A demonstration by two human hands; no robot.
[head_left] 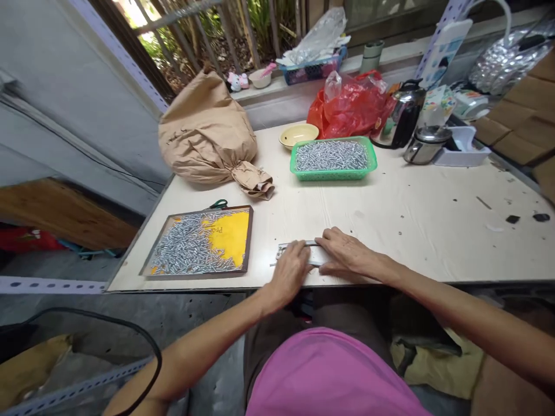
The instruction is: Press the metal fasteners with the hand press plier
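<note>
Near the table's front edge lies a flat, silvery metal piece [318,255] with long parallel sides; its exact kind is hard to make out. My left hand [290,267] bends over its left part, fingers closed on it and hiding much of that end. The right end is gripped by my right hand [347,254], with the thumb low and the fingers along the upper side. To the left, a shallow tray [250,237] with a yellow bottom holds many small metal pins [186,245]. Behind my hands a green plastic basket [333,175] is full of similar pins.
Green-handled scissors [219,204] lie behind the tray. A brown wrapped bundle [208,133] stands at the back left. Along the back are a cream bowl [298,134], a red plastic bag [351,107], a thermos jug [405,115] and a metal pot [427,144]. Dark scraps [513,219] lie at right.
</note>
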